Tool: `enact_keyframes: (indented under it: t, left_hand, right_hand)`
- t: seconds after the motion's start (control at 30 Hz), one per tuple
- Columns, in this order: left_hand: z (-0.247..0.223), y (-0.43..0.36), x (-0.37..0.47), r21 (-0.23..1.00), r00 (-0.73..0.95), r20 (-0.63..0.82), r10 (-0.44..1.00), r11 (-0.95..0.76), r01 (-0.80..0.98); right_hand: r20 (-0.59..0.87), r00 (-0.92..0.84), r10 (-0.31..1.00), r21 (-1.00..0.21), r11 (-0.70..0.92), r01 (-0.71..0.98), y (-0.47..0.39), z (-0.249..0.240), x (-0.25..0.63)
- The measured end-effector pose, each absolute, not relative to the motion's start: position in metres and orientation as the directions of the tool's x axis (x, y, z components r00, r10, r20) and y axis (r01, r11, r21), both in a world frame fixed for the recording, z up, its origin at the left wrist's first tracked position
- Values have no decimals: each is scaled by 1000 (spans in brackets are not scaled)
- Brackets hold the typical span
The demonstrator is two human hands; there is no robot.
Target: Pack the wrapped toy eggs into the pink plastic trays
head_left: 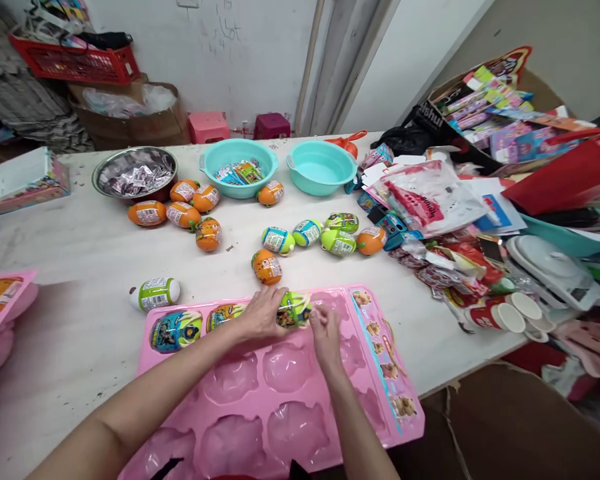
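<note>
Your left hand (263,313) was curled round a green egg (293,309) over the pink tray (287,370), lower centre; your right hand (327,333) had an unclear grip. 2 nested eggs (173,332) were already in; loose eggs (278,241) remained mid-frame.

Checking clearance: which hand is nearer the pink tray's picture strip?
Right. The right hand is left of the picture strip; the left hand is farther left, holding the green capsule.
</note>
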State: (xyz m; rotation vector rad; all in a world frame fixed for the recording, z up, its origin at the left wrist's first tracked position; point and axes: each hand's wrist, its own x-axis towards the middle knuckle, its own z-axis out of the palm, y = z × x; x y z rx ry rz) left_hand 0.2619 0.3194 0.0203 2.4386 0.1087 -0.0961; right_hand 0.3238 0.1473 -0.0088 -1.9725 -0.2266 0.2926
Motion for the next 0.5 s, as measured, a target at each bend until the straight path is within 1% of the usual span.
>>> enact_keyframes:
  t: [0.03,0.07,0.1,0.13,0.17,0.2,0.23,0.27,0.33,0.4,0.5]
  left_hand:
    - [17,322,262,596,989,-148,13,-797,100]
    - [14,326,261,555,981,-194,-8,-825,103]
    - [12,331,260,522,970,-243,-19,-845,114]
    - [10,336,260,502,954,-298,-25,-854,134]
    - [10,342,260,497,933,-359,-36,-853,158]
    - [10,348,261,505,905,-422,-56,-843,183]
    - [11,354,264,528,872,-481,-90,-824,207]
    - [13,360,268,560,837,-530,-132,-796,229]
    - [16,370,278,621,782,-592,-195,-729,289]
    - [17,375,287,630,749,-637,-182,-683,370]
    - [15,369,295,529,731,-682,-30,-711,464]
  right_hand:
    - [-57,940,337,-868,-482,120,144,-9,334]
    - [-37,901,431,-807,-545,227,143,-9,348]
    - [-62,829,556,-734,-588,340,146,-8,363]
    - [-138,721,679,-653,-610,449,152,-7,379]
    - [-245,600,762,-569,-614,547,161,-5,394]
    - [-355,493,794,-489,-608,626,171,-2,406]
    - [-457,409,790,-429,-599,677,183,0,416]
    - [-541,346,766,-396,-595,699,193,3,423]
    - [-635,281,719,-391,-613,686,210,8,430]
    - [-648,275,711,-415,-631,655,217,9,430]
    - [-608,312,730,-415,-628,659,213,5,427]
